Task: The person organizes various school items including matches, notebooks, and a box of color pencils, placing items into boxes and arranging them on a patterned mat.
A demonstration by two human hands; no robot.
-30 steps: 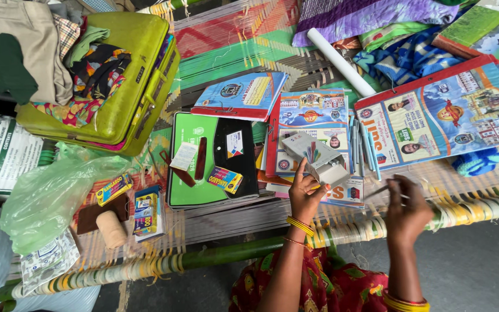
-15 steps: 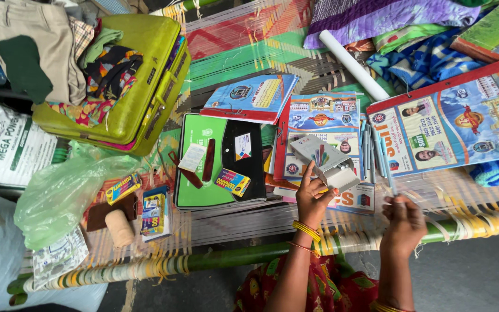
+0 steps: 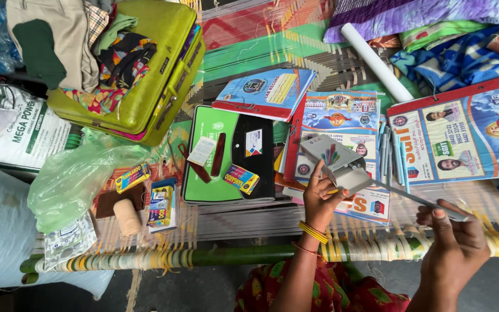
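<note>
The left hand (image 3: pixel 320 199) gripped a small grey box (image 3: pixel 342 164) just above the magazine (image 3: pixel 342 118). The right hand (image 3: pixel 454 242) pinched a thin grey stick (image 3: pixel 411 198) poking from the box, right of the magazine.

Left hand (image 3: pixel 321 199) raised, fingers (image 3: pixel 316 173) curled gripping; right hand (image 3: pixel 454 245) lower, fingers pinched.

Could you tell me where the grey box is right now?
In the head view, the grey box sits right of centre, held in the left hand above the booklets, just right of the green folder.
</note>
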